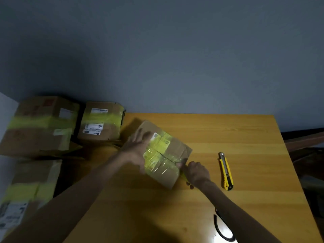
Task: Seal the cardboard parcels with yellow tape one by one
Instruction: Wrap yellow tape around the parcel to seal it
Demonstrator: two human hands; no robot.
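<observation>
Pressing the parcel [175,148] at worktop [228,130] centre with flat left hand [138,148], pinching yellow tape [157,155] at its 4 o'clock edge with right hand [196,172] in narrow grip; next, likely cutting with knife [226,171] at 3 o'clock.

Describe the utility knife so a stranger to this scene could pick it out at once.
Start at the wooden table against the grey wall and find the taped parcel lying on it. Right of the right hand, untouched, lies the utility knife. It is the only slim yellow-and-black tool there; its neighbours are brown cardboard boxes.
</observation>
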